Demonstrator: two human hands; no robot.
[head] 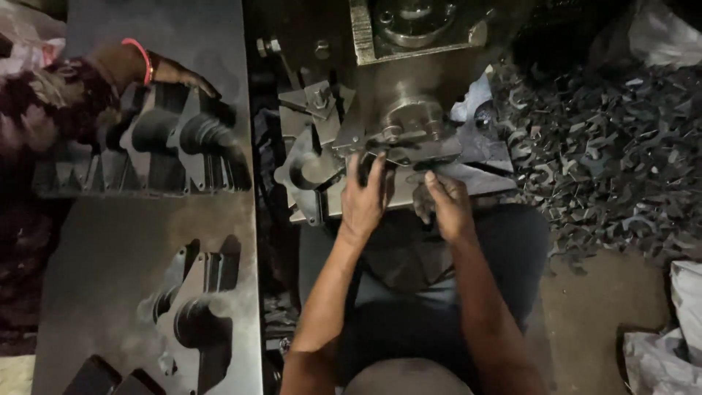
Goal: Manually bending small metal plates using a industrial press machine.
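I see my left hand (pixel 363 196) pressed flat, fingers together, on a dark metal blank (pixel 409 155) lying under the press die (pixel 411 117), while my right hand (pixel 447 199) pinches its near edge, scrap (pixel 607 153) heaped to the right and a co-worker's hand (pixel 172 73) on stacked parts (pixel 183 146) left.

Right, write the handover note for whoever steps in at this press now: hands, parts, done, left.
Left hand: flat on the press bed, fingers on the dark metal blank under the die.
Right hand: fingertips at the blank's near edge; its grip is too dark to tell.
Parts: rows of dark cut plates stand on the metal table to the left, where another person's hand rests on them; a second batch lies nearer.
Scrap offcuts are heaped to the right.
Done: stacks on the table.
Left: the blank is under the die.
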